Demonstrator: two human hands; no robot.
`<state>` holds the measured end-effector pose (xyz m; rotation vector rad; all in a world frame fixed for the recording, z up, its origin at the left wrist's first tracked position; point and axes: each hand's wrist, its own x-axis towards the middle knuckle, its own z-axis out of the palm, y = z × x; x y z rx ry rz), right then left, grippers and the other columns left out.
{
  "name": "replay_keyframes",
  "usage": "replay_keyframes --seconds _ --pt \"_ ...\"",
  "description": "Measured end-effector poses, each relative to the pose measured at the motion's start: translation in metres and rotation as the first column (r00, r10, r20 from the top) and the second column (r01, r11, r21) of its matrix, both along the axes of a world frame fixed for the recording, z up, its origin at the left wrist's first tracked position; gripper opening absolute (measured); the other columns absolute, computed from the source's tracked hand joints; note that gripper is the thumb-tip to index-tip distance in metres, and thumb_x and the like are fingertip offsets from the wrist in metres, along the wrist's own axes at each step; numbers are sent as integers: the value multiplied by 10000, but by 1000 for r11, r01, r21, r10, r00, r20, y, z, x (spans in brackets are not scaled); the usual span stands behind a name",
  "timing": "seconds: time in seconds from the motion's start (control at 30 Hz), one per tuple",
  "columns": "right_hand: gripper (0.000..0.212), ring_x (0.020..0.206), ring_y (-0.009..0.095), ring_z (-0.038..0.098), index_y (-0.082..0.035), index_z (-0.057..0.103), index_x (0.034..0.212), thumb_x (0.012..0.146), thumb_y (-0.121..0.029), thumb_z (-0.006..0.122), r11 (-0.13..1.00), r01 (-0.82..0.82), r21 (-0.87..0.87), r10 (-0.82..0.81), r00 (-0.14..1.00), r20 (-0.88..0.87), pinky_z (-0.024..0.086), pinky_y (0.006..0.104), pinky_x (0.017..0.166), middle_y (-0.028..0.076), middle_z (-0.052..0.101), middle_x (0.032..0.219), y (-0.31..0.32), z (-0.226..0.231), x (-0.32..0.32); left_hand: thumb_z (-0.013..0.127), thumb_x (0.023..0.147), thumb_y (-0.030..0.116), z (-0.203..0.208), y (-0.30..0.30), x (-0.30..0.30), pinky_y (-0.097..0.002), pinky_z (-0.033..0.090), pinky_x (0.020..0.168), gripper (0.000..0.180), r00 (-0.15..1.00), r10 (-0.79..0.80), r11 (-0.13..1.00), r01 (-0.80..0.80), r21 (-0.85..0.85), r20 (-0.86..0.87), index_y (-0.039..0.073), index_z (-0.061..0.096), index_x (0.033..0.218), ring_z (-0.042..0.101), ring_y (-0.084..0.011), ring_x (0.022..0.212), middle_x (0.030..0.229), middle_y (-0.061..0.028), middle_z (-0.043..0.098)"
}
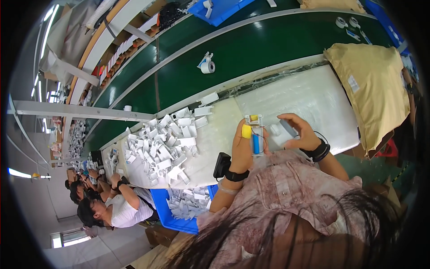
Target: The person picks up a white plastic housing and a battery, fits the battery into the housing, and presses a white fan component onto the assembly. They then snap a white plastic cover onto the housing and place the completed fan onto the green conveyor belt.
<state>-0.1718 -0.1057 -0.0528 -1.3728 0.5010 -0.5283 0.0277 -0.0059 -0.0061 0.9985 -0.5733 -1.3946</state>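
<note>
Nearest camera: loose dark hair (363, 199) over pink patterned shirt (286, 190). Left hand (242, 150) gripping open white housing (254, 119) before the chest, around the near edge of the bench (309, 94). Inside, blue cylinder (256, 143); near the fingers, yellow piece (246, 131). Right hand (306, 133) pinching grey-and-white part (288, 128) just beside, not visibly joined to housing. Hands close together, not touching as far as visible.

Done, by looks: cylinder placed in housing. Remaining, probably: housing uncovered, plus heaped white pieces (165, 148) and more in blue bin (177, 224). Cannot tell wiring state; too small. Out on green conveyor (264, 36), well apart: white device (207, 66), possibly complete.

Room: wide bare stretch of plastic-covered bench ahead of hands. Limits: heap to left, brown paper bag (371, 94) at right, conveyor rail (177, 105) along far side, bin below near edge. Co-workers (130, 210) well off left.
</note>
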Motion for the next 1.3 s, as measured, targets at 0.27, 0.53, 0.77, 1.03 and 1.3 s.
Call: replay_keyframes --seconds 0.27,0.53,0.77,1.03,1.3 --pt "516 1037 159 552 1 515 1243 847 -296 661 974 181 -135 -157 973 170 414 291 945 74 570 1129 -22 39 12 386 1034 256 -6 21 -2 -285 538 610 388 959 -115 993 103 59 259 41 378 1357 626 -177 826 1121 -139 611" --pt "325 754 336 602 12 624 917 908 -308 565 722 54 -690 -184 976 -116 472 365 682 185 620 824 -37 81 40 358 1040 324 -1 28 -19 -237 498 604 435 965 -155 987 143 74 213 26 381 1356 588 -128 767 1119 -122 610" --pt "498 662 365 609 -5 641 778 844 -497 604 510 -141 -849 -254 918 -305 462 428 587 180 623 727 -39 94 47 349 1036 392 -2 33 -25 -238 484 584 480 972 -121 992 109 71 202 12 397 1326 583 -123 692 1075 -121 628" --pt "624 569 350 606 -5 631 679 827 -608 564 437 -278 -855 -347 825 -445 462 426 541 169 591 586 -26 116 62 363 1034 381 -4 32 -26 -262 498 588 506 984 -65 998 67 -6 167 21 358 1389 602 -147 673 1083 -168 640" --pt "648 546 344 616 -19 627 687 859 -633 507 375 -320 -870 -411 784 -466 469 432 521 161 586 547 -11 112 95 401 1025 297 -5 46 -4 -282 523 613 489 990 -131 991 132 -18 43 70 300 1446 630 -178 711 1099 -180 629"
